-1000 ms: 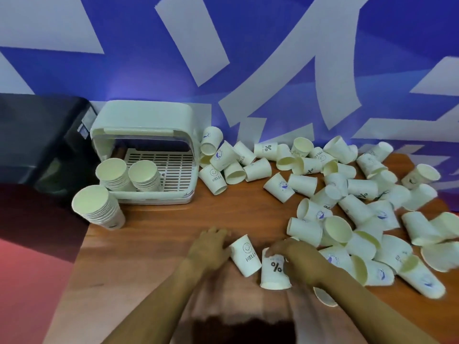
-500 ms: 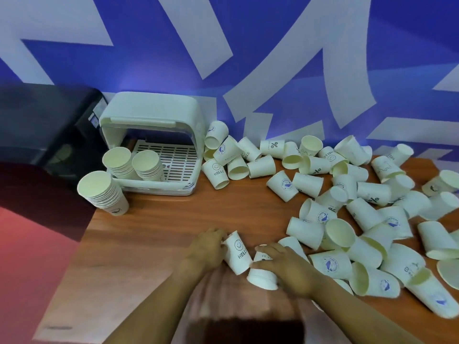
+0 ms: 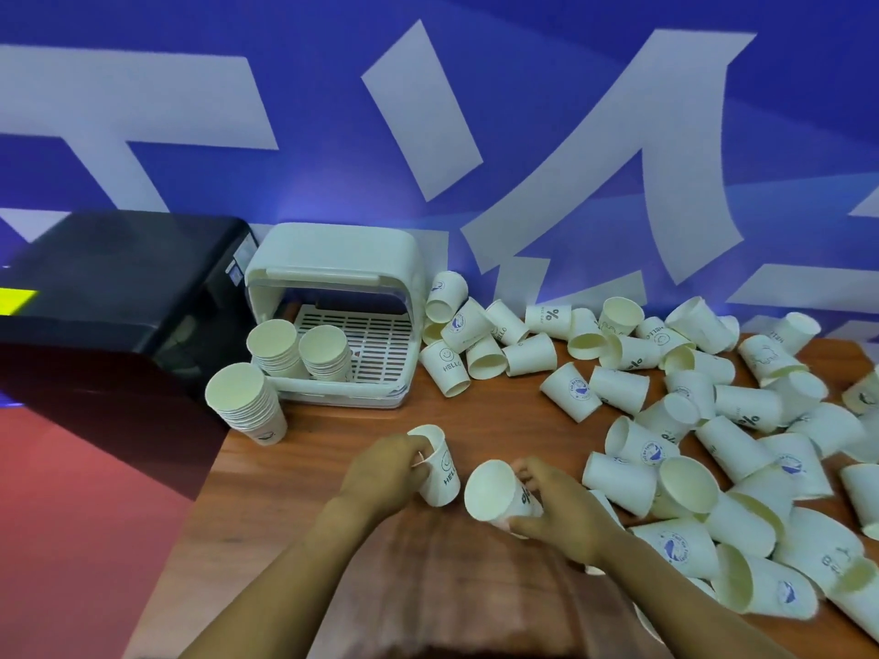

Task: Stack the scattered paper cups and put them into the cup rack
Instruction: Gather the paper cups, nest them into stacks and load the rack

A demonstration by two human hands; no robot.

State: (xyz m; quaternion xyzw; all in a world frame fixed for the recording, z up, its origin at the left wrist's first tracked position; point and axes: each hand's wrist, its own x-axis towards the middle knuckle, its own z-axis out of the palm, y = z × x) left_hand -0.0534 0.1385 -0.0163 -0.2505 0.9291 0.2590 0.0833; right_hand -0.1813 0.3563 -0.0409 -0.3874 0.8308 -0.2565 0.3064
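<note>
Holding one paper cup in each hand, the person is at the nesting step, near the front edge of the tabletop (image 3: 304,449). The left hand (image 3: 380,473) has its fingers curled round the rim end of the HELLO cup (image 3: 440,466), which stands mouth-down. The right hand (image 3: 556,508) has a closed grip on the percent cup (image 3: 497,492), tipped on its side with the open mouth facing left toward the other cup. The two cups are just beside each other, not yet one inside the other.

The cup rack (image 3: 333,273) stands at the back left with its lid raised; two finished stacks (image 3: 304,347) sit in its front edge, and a third stack (image 3: 247,404) stands on the tabletop just beside it. The loose cups (image 3: 689,411) lie scattered across the right half of the tabletop, most on their sides, so much of the task is left.

The next move probably calls for turning the HELLO cup so its base points into the percent cup's mouth, then sliding it in. Squeezing too hard could dent the thin paper walls and make the cups jam.
</note>
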